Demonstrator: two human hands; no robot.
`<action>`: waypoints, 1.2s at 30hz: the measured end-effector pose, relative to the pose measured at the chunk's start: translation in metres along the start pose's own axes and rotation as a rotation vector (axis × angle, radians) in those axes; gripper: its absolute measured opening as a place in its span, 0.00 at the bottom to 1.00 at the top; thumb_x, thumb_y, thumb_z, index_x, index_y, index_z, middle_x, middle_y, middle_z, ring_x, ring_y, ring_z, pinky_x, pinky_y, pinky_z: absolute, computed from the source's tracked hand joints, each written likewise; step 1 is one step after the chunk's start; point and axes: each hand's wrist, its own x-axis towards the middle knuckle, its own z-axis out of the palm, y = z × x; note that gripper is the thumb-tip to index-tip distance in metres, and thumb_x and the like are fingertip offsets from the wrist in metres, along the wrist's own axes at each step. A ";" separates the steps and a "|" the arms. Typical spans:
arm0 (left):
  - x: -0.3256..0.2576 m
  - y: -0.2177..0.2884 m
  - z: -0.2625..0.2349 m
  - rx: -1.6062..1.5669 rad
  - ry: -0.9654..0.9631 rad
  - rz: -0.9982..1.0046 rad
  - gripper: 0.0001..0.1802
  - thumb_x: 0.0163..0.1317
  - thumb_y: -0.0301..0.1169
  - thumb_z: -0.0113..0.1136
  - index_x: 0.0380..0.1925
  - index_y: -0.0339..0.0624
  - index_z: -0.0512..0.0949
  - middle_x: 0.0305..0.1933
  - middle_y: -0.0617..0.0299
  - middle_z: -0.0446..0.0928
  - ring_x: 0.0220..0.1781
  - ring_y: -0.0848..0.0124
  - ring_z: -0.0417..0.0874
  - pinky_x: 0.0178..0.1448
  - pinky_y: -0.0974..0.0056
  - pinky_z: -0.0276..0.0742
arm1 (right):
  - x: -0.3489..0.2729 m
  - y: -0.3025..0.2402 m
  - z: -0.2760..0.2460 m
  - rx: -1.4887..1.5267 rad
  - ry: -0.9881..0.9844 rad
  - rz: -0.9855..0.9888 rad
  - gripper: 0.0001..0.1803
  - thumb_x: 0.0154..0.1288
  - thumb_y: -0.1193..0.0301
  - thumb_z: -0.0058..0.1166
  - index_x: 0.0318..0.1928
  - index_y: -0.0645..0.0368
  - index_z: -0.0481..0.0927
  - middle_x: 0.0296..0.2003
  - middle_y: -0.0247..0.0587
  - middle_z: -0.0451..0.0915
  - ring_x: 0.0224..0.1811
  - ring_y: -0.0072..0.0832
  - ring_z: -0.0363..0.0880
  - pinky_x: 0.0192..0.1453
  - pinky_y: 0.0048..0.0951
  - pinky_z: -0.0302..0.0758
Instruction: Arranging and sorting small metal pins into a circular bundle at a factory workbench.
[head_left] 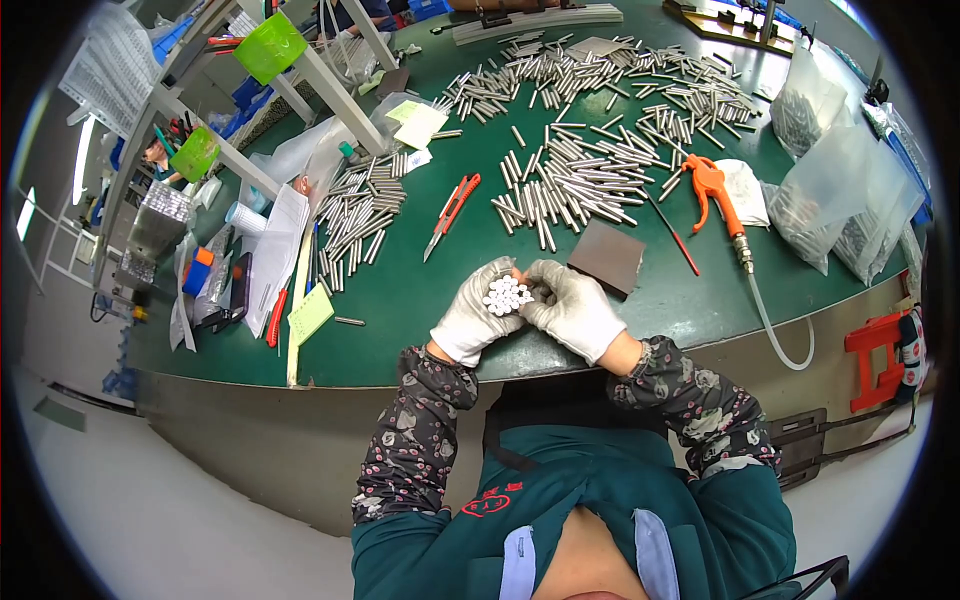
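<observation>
Both of my hands wear white gloves and meet above the near edge of the green table (400, 300). My left hand (473, 315) cups a tight bundle of short metal rods (507, 295), seen end-on. My right hand (575, 305) presses against the bundle from the right side. Many loose metal rods (575, 180) lie scattered over the middle and far part of the table. A second heap of rods (355, 215) lies to the left.
A dark square block (607, 257) lies just right of my hands. An orange air blow gun (715, 190) with a clear hose, a red utility knife (452, 210), clear plastic bags (835, 190) at right, papers and a metal frame (300, 70) at left.
</observation>
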 end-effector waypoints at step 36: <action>0.005 0.017 0.003 -0.199 0.006 -0.014 0.38 0.37 0.22 0.72 0.51 0.41 0.64 0.43 0.64 0.71 0.45 0.75 0.75 0.51 0.70 0.73 | 0.015 -0.006 0.009 -0.093 0.039 -0.031 0.15 0.47 0.67 0.57 0.36 0.59 0.76 0.26 0.48 0.78 0.30 0.42 0.78 0.35 0.35 0.74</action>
